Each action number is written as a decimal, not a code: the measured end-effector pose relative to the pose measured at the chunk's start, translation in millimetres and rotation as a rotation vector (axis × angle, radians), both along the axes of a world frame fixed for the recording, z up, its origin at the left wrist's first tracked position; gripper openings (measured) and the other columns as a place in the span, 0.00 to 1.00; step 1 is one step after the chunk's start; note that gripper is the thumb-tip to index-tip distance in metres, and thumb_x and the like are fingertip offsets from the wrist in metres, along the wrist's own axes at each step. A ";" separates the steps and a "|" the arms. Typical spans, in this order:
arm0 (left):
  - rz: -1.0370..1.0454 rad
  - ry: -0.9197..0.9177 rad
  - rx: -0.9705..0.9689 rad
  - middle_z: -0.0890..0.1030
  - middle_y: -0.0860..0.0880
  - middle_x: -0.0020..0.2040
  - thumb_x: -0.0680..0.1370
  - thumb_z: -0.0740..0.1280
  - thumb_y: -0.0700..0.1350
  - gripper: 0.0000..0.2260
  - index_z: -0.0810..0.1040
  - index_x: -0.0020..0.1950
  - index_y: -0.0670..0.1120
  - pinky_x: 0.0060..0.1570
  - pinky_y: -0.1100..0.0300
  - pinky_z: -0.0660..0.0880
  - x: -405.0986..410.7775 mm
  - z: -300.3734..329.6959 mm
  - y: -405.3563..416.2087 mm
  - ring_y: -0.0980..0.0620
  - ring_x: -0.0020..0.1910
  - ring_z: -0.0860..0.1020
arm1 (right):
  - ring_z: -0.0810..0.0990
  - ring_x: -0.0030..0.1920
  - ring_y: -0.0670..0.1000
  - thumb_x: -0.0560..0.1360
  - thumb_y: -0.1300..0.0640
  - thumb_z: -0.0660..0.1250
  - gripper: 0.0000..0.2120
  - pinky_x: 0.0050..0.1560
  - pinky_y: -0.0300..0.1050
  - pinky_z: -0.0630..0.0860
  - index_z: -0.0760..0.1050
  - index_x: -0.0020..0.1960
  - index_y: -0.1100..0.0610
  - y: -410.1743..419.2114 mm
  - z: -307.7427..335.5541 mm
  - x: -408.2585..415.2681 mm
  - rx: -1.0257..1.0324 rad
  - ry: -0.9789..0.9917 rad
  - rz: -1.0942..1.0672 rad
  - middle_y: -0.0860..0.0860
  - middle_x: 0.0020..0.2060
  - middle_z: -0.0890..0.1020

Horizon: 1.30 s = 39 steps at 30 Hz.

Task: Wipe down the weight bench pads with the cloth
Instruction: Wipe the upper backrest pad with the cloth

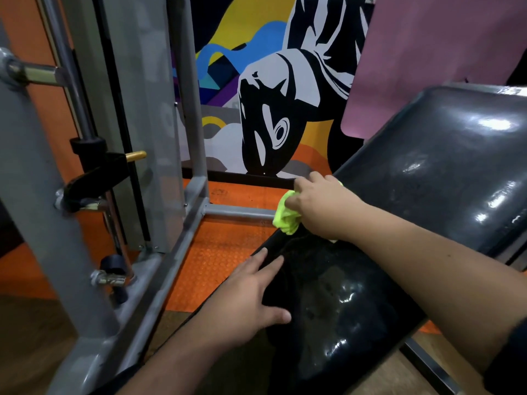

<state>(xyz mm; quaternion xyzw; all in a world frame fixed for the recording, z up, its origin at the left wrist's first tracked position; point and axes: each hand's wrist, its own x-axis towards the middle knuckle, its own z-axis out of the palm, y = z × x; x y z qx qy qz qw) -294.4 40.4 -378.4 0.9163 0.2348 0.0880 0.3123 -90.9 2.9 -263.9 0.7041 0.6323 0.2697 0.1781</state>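
Left hand (251,297), nearest at 6 o'clock, is lying flat with straight fingers, bracing the glossy black vinyl seat pad (336,309). Beyond it, toward 12 o'clock, right hand (319,206) is clenching the bunched neon-yellow cloth (285,218) at the pad's far edge, below the inclined black back pad (445,155). Judgement: overlapping strokes with even pressure would be covering the seam best.

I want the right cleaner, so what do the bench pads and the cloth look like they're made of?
Seat pad and back pad: black, glossy, likely vinyl or faux leather, given the bright reflections. Cloth: neon yellow-green, soft and bunched, possibly microfibre.
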 end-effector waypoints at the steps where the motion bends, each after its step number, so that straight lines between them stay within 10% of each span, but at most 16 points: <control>1: -0.016 0.035 -0.012 0.42 0.62 0.81 0.72 0.75 0.60 0.45 0.49 0.80 0.66 0.78 0.55 0.50 -1.3 -1.2 0.5 0.58 0.80 0.43 | 0.71 0.57 0.58 0.77 0.55 0.62 0.16 0.52 0.53 0.70 0.73 0.65 0.48 0.9 2.6 2.2 0.013 0.015 -0.019 0.55 0.60 0.72; 39: 0.020 -0.008 -0.055 0.40 0.65 0.80 0.71 0.76 0.59 0.47 0.47 0.80 0.67 0.78 0.53 0.54 -3.8 -16.0 -5.9 0.59 0.80 0.44 | 0.72 0.58 0.60 0.78 0.52 0.63 0.17 0.53 0.55 0.71 0.73 0.67 0.48 17.2 -8.5 -11.2 -0.043 0.100 -0.016 0.56 0.59 0.73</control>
